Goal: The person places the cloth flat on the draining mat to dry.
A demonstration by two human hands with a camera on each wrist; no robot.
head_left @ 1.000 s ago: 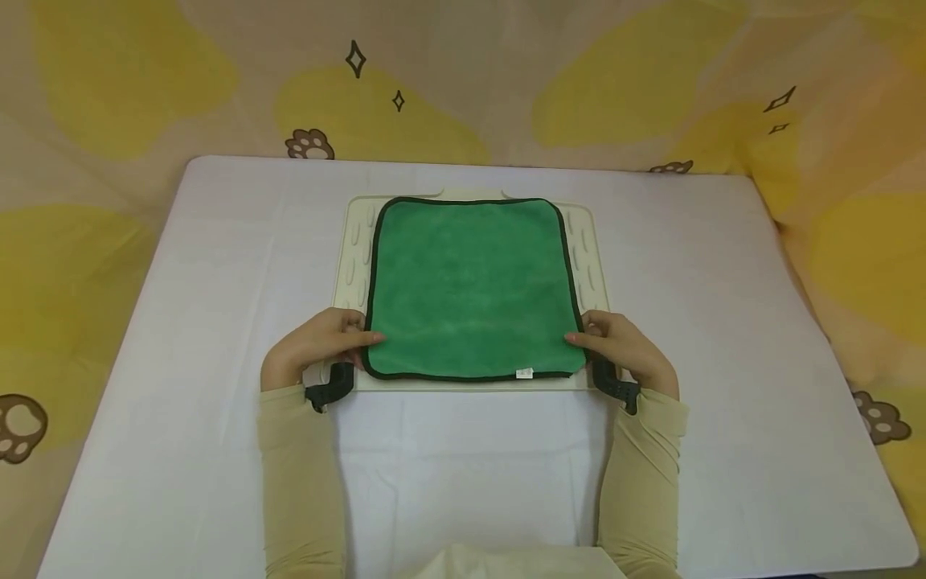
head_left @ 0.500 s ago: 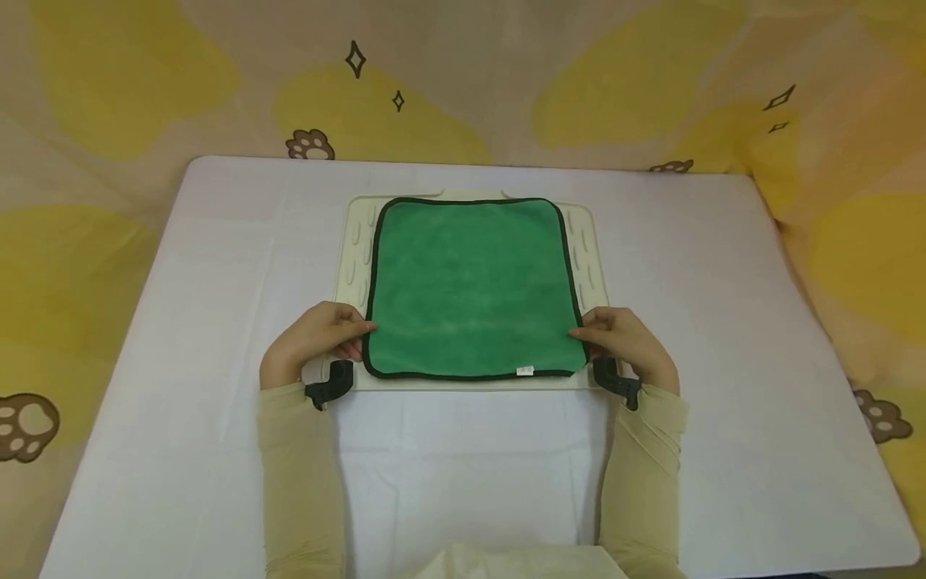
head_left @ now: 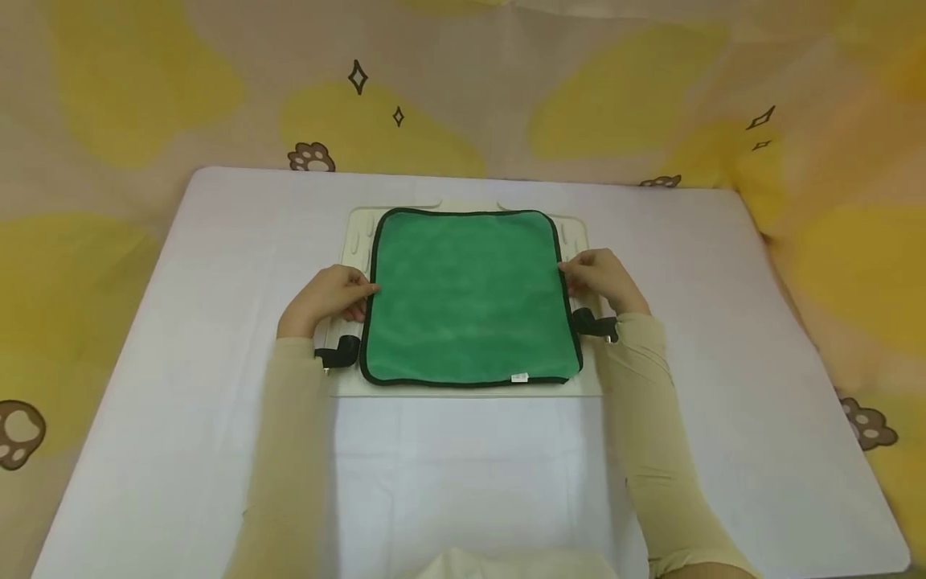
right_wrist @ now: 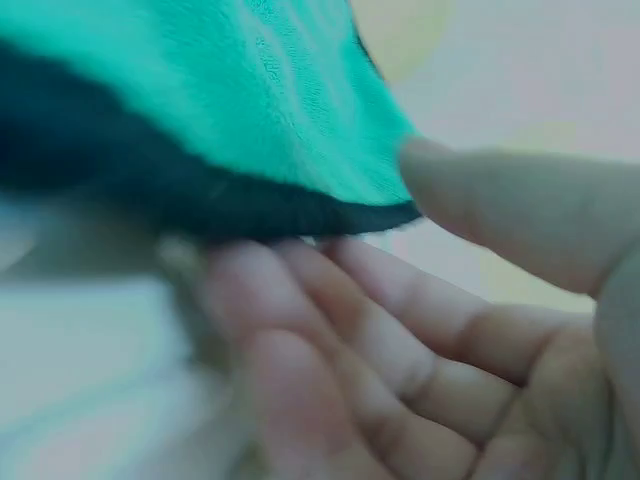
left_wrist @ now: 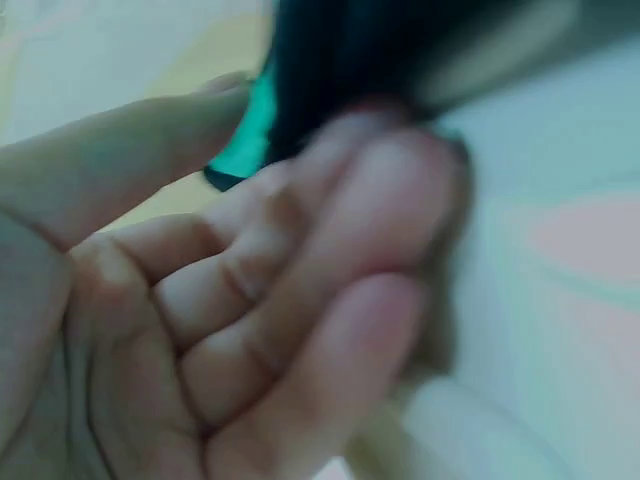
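A green towel (head_left: 469, 301) with a dark bound edge lies spread out over a cream ridged board (head_left: 463, 391). My left hand (head_left: 327, 297) pinches the towel's left edge, thumb on top and fingers below. At the right edge, a little higher up, my right hand (head_left: 599, 277) pinches the towel the same way. In the right wrist view the dark border (right_wrist: 260, 205) is lifted between thumb and fingers. In the left wrist view only a small green piece of the towel (left_wrist: 258, 125) shows beyond the fingers. A white tag (head_left: 519, 378) sits on the near edge.
The board rests on a white-covered table (head_left: 723, 402). A yellow and beige patterned cloth (head_left: 463, 80) hangs behind and around the table. Black wrist mounts (head_left: 340, 352) sit at both wrists, close to the towel's sides.
Both hands have slid up along the towel's side edges, away from the body, the right one farther. The towel still lies spread on the board. The head view has tilted slightly.
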